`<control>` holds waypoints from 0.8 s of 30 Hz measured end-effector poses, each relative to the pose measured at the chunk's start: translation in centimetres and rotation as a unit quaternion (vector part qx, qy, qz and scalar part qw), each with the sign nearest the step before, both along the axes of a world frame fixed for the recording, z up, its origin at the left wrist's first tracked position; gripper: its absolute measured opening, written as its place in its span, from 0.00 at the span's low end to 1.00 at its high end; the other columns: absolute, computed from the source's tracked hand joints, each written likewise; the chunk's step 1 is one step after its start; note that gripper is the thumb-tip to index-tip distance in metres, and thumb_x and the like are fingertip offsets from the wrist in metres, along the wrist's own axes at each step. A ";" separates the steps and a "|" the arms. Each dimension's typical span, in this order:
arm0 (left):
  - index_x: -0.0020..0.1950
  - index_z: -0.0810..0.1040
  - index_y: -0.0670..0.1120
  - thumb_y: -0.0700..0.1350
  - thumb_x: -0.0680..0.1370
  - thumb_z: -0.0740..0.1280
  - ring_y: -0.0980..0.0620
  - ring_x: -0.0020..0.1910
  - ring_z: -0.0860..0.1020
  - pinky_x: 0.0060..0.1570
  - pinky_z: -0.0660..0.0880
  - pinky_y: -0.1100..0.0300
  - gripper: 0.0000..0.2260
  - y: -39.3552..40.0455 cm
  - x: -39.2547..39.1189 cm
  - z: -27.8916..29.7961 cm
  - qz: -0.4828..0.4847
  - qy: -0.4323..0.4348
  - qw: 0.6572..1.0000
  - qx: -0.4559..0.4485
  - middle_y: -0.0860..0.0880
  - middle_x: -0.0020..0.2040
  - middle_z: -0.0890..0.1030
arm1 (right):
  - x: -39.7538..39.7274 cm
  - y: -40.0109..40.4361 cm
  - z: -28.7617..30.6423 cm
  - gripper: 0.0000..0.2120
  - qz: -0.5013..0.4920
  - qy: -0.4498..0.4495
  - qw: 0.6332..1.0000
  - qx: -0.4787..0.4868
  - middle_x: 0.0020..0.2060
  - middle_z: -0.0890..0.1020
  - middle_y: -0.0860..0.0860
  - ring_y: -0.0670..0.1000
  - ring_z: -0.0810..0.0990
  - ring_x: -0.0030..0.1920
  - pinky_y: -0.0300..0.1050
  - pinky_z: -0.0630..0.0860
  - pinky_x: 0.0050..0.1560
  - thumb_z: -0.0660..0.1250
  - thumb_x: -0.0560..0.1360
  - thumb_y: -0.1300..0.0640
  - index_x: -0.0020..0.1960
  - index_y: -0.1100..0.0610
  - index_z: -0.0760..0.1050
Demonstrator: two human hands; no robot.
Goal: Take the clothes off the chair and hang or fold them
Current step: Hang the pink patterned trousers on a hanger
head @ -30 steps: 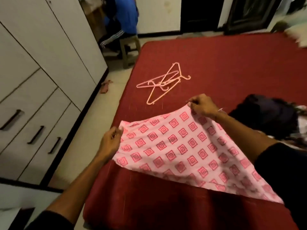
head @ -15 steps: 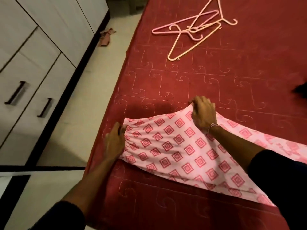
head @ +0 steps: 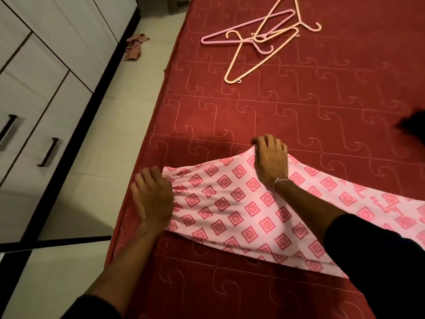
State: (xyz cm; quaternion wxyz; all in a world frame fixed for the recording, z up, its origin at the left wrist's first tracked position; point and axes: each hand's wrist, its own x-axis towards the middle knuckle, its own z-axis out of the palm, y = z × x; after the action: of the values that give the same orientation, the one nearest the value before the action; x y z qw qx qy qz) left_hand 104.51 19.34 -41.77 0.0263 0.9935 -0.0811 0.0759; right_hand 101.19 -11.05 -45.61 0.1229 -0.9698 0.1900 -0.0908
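A pink garment (head: 243, 208) with a red square print lies spread on the red quilted bed (head: 287, 116), its gathered waistband toward the bed's left edge. My left hand (head: 151, 201) sits at that waistband end with fingers spread and relaxed, slightly blurred, gripping nothing. My right hand (head: 271, 160) is on the far upper corner of the garment, fingers curled over the cloth's edge and pinching it against the bed. The garment runs off to the right under my right forearm.
Several pink and peach plastic hangers (head: 259, 40) lie tangled further up the bed. A dark piece of clothing (head: 411, 125) shows at the right edge. White wardrobe drawers (head: 46, 111) with dark handles line the left, and a brown rag (head: 135, 47) lies on the floor.
The garment has gone from held up to lying flat on the bed. My left hand let go of the waistband and opened. The right hand stayed on the far corner.
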 end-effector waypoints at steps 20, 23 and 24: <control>0.81 0.50 0.42 0.76 0.70 0.57 0.38 0.80 0.45 0.74 0.42 0.31 0.52 -8.9 -6.5 -1.3 -0.364 0.146 0.919 0.051 0.41 0.82 0.47 | -23.3 -2.2 1.3 0.29 -0.040 0.105 0.992 0.059 0.81 0.51 0.53 0.53 0.44 0.81 0.57 0.44 0.80 0.47 0.85 0.41 0.82 0.52 0.52; 0.78 0.63 0.42 0.75 0.72 0.59 0.38 0.77 0.59 0.74 0.55 0.36 0.46 -12.6 -9.7 -0.2 -0.468 0.141 0.872 0.029 0.39 0.78 0.61 | -27.4 -4.1 2.4 0.27 -0.060 0.061 0.993 0.087 0.78 0.63 0.58 0.57 0.57 0.79 0.61 0.55 0.78 0.56 0.84 0.45 0.77 0.58 0.64; 0.75 0.68 0.43 0.73 0.72 0.62 0.39 0.74 0.65 0.72 0.62 0.39 0.42 -14.0 -11.0 0.0 -0.501 0.147 0.853 0.009 0.39 0.75 0.67 | -28.9 -4.8 2.6 0.26 -0.048 0.042 0.994 0.083 0.75 0.67 0.59 0.59 0.62 0.77 0.62 0.60 0.76 0.60 0.82 0.46 0.74 0.60 0.67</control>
State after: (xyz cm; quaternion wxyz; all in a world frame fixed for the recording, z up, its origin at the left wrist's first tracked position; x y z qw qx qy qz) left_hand 93.50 5.35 -41.74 0.0632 0.8179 -0.5640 -0.0948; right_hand 72.34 -15.85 -42.98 0.1906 -0.9490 0.2480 -0.0395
